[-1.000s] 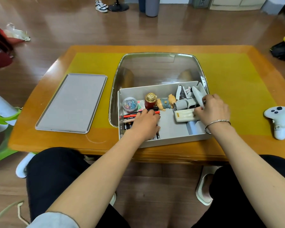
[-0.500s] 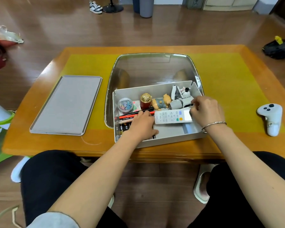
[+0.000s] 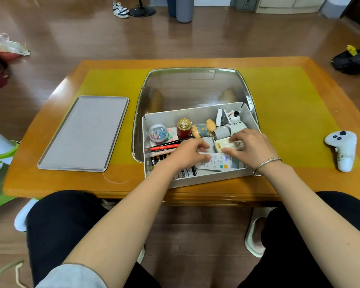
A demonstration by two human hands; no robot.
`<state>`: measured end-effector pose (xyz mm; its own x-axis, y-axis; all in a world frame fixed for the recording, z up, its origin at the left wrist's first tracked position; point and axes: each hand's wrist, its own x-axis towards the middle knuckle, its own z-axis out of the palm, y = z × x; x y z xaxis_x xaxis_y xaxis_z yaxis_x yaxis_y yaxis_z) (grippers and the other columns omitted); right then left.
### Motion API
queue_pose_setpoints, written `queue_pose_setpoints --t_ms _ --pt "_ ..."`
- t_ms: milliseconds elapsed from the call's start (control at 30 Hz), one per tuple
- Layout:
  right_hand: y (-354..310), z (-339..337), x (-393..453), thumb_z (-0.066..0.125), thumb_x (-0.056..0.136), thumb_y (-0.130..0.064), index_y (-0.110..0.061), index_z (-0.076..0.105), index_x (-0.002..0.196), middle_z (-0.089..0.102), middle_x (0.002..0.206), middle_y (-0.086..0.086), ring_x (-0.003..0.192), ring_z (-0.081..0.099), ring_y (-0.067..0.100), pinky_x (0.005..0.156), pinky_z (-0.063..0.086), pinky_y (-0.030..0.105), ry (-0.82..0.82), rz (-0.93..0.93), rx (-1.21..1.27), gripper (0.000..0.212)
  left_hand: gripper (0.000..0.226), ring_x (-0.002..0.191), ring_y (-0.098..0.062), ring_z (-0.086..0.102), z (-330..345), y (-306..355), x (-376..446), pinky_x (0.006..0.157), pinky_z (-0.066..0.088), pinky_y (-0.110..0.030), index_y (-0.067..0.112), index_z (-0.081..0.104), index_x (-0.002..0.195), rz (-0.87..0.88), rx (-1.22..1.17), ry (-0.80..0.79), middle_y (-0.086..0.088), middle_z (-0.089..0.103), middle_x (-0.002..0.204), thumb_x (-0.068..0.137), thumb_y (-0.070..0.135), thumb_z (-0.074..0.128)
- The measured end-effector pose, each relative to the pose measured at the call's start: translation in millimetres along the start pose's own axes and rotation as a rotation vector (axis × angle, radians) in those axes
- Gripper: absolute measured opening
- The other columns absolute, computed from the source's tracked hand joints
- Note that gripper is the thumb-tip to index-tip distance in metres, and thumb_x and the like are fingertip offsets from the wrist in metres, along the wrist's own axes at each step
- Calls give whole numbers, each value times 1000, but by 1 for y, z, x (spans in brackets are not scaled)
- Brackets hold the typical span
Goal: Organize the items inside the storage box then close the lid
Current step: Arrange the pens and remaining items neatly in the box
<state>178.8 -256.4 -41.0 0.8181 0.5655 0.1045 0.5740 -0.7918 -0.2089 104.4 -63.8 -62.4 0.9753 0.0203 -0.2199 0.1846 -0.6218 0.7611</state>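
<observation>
The flat white remote (image 3: 215, 162) is now lying along the near wall of the grey storage box (image 3: 195, 114), freed from the right hand (image 3: 250, 146), which is pinching a cream block (image 3: 227, 144) instead. The left hand (image 3: 187, 152) is resting curled fingers on the remote's smooth plastic. The lid (image 3: 84, 133) is waiting left.

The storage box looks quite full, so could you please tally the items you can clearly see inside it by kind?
Tub of clips: 1
Red jar with gold cap: 1
Pig figurine: 1
Mini fan: 1
Remote control: 1
Cream gadget, held by the right hand: 1
Small white bottle: 1
Total: 7. Pens and batteries under the left hand are too hidden to count.
</observation>
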Motion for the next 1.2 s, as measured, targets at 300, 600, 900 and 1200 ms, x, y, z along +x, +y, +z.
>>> queue_pose_setpoints --t_ms 300,600,900,1200 --pt "3 -5 -2 58 88 -42 -20 67 102 65 106 0 103 57 19 90 42 38 23 39 87 28 29 100 -15 49 4 3 12 80 42 -28 19 58 103 46 276 -90 3 59 105 81 25 75" --pt "5 -3 -6 53 93 -34 -13 67 99 66 98 4 82 55 14 73 44 30 240 87 288 27 19 87 -9 55 -25 9 0 70 45 -21 19 63 101 130 193 -124 7 61 98 84 16 71" --pt "3 6 -10 60 89 -17 -12 68 99 67 99 6 86 60 25 81 48 47 282 162 327 15 20 86 -15 60 -38 3 -23 66 48 -26 15 61 94 -126 229 112 1 65 96 87 33 68" --pt "-1 18 -12 57 85 -12 -14 69 95 68 99 4 90 57 25 79 39 34 319 194 221 16 27 94 -22 61 0 18 -20 63 42 -28 9 63 106 -197 236 163 -7 67 110 88 29 66"
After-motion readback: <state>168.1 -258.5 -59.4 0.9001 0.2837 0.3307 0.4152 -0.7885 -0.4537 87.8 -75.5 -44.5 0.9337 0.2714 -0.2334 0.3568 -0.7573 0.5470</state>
